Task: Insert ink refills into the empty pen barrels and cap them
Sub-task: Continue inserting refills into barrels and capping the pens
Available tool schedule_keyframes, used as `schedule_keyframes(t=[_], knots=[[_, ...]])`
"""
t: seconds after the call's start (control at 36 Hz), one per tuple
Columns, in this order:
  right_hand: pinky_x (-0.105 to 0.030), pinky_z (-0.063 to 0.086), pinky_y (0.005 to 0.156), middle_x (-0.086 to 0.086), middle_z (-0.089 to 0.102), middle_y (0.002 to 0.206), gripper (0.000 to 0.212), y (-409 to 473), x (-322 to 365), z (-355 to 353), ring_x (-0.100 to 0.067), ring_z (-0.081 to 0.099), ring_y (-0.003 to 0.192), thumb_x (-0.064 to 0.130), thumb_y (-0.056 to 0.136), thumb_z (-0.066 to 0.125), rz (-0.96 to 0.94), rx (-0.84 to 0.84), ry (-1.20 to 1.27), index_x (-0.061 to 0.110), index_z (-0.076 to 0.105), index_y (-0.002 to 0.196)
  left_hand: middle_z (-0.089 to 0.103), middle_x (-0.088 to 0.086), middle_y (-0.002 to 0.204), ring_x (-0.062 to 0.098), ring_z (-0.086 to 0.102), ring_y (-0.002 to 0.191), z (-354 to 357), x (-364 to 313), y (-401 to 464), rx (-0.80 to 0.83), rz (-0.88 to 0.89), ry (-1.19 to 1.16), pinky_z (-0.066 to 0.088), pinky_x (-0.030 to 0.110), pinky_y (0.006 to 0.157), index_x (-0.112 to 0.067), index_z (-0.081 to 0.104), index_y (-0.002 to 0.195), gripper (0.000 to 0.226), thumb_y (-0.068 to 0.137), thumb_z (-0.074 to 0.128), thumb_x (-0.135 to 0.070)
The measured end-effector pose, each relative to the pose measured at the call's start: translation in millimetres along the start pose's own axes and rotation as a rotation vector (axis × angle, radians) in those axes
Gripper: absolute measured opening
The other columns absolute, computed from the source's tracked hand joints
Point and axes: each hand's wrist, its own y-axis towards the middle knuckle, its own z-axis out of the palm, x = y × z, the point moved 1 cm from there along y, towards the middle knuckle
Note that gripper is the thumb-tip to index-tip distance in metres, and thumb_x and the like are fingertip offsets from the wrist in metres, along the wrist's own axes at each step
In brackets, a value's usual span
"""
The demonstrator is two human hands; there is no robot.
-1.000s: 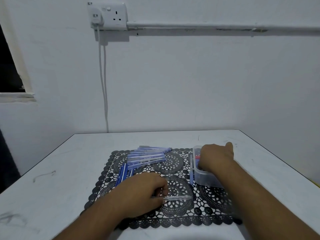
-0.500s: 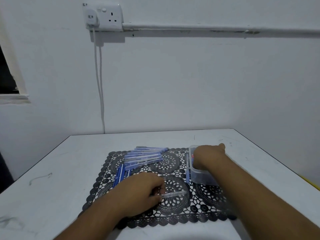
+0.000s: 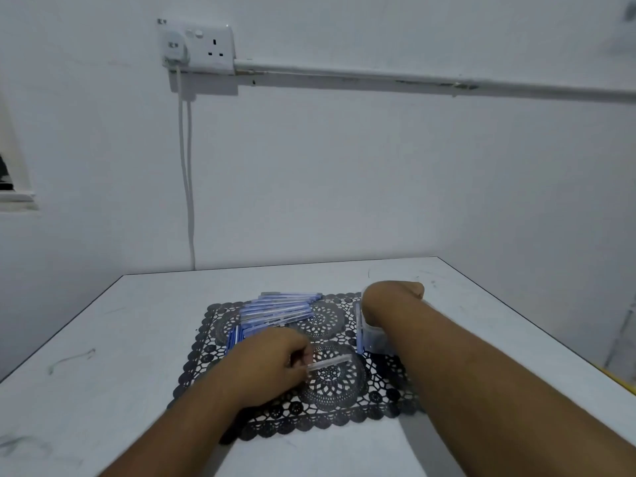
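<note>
Right hand [image 3: 389,299] still reaches into clear container [image 3: 373,339], contents hidden.

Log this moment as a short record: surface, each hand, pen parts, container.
surface: white table with a black lace mat on it
left hand: shut on a clear pen barrel, low over the mat
right hand: reaching into the clear plastic container; what it grips is hidden
pen pile: blue pens stacked on the mat's far left part
container: at the mat's right edge
</note>
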Motion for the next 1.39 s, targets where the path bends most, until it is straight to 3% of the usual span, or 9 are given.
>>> schedule_keyframes(t=[0.14, 0.31, 0.42, 0.58, 0.72, 1.03, 1.17, 1.28, 1.39], knots=[[-0.036, 0.037, 0.092, 0.000, 0.046, 0.094, 0.022, 0.0, -1.9, -1.9, -0.021, 0.047, 0.094, 0.033, 0.098, 0.047, 0.042, 0.042, 0.006, 0.026, 0.054, 0.119, 0.067, -0.016, 0.092, 0.001, 0.061, 0.085, -3.2, 4.0, -1.4, -0.006, -0.029, -0.047, 0.054, 0.030, 0.079, -0.031, 0.067, 0.096, 0.005, 0.092, 0.065, -0.032], [-0.034, 0.043, 0.069, 0.001, 0.053, 0.097, 0.013, 6.6, -11.3, -5.4, -0.020, 0.051, 0.083, 0.034, 0.093, 0.055, 0.017, 0.069, -0.009, 0.021, 0.059, 0.094, 0.064, -0.022, 0.086, 0.000, 0.061, 0.078, -4.1, 9.7, -1.9, -0.006, -0.075, -0.097, 0.056, 0.033, 0.076, -0.036, 0.065, 0.091, 0.007, 0.087, 0.064, -0.031], [-0.033, 0.051, 0.085, 0.000, 0.063, 0.103, 0.012, 36.9, -14.6, -0.3, -0.022, 0.062, 0.098, 0.030, 0.085, 0.059, -0.030, 0.029, 0.041, 0.020, 0.064, 0.089, 0.064, -0.021, 0.087, 0.000, 0.060, 0.079, -3.9, 8.5, -1.9, -0.015, -0.073, -0.102, 0.054, 0.030, 0.074, -0.035, 0.066, 0.092, 0.008, 0.088, 0.062, -0.029], [-0.044, 0.053, 0.100, -0.005, 0.068, 0.113, 0.031, 51.7, -32.6, -4.4, -0.027, 0.066, 0.105, 0.038, 0.093, 0.053, -0.159, -0.296, 0.405, 0.013, 0.068, 0.103, 0.066, -0.017, 0.082, 0.004, 0.060, 0.074, -8.0, 9.1, -4.0, -0.087, -0.089, -0.141, 0.050, 0.030, 0.069, -0.035, 0.066, 0.090, 0.011, 0.091, 0.060, -0.026], [-0.032, 0.038, 0.062, -0.005, 0.051, 0.071, 0.032, 12.6, -49.9, -8.6, -0.021, 0.048, 0.066, 0.027, 0.099, 0.048, -0.423, -0.573, 0.846, 0.015, 0.048, 0.070, 0.066, -0.019, 0.079, 0.005, 0.058, 0.067, -13.0, 14.1, -6.1, -0.199, -0.108, -0.234, 0.049, 0.031, 0.063, -0.036, 0.063, 0.088, 0.008, 0.094, 0.063, -0.031], [-0.044, 0.058, 0.059, -0.012, 0.045, 0.070, 0.029, -26.1, -21.1, 26.0, -0.025, 0.053, 0.055, 0.022, 0.109, 0.045, -0.979, -0.350, 1.454, 0.011, 0.058, 0.086, 0.067, -0.013, 0.084, 0.012, 0.063, 0.074, -30.6, 20.6, -12.3, -0.491, -0.100, -0.300, 0.054, 0.035, 0.064, -0.035, 0.061, 0.088, 0.014, 0.095, 0.067, -0.024], [-0.035, 0.050, 0.053, -0.013, 0.053, 0.077, 0.031, -26.7, -13.6, 41.3, -0.033, 0.063, 0.052, 0.031, 0.110, 0.044, -0.991, -0.223, 1.505, 0.013, 0.056, 0.088, 0.067, -0.012, 0.084, 0.015, 0.065, 0.075, -30.7, 16.7, -12.6, -0.589, -0.052, -0.310, 0.051, 0.024, 0.060, -0.035, 0.063, 0.088, 0.023, 0.095, 0.069, -0.014], [-0.024, 0.036, 0.040, -0.007, 0.047, 0.065, 0.027, -27.4, -13.4, 45.6, -0.027, 0.050, 0.051, 0.026, 0.109, 0.045, -0.984, -0.258, 1.475, 0.012, 0.057, 0.090, 0.066, -0.017, 0.092, 0.012, 0.066, 0.084, -30.2, 20.4, -11.5, -0.637, -0.033, -0.253, 0.051, 0.021, 0.067, -0.038, 0.063, 0.093, 0.024, 0.095, 0.070, -0.016], [-0.010, 0.040, 0.043, -0.005, 0.038, 0.063, 0.025, -34.2, -21.2, 43.6, -0.004, 0.038, 0.044, 0.019, 0.107, 0.051, -1.029, -0.341, 1.433, 0.009, 0.067, 0.091, 0.064, -0.019, 0.097, 0.009, 0.064, 0.091, -30.6, 27.7, -11.9, -0.676, -0.026, -0.187, 0.049, 0.024, 0.075, -0.038, 0.062, 0.097, 0.015, 0.097, 0.065, -0.023]])
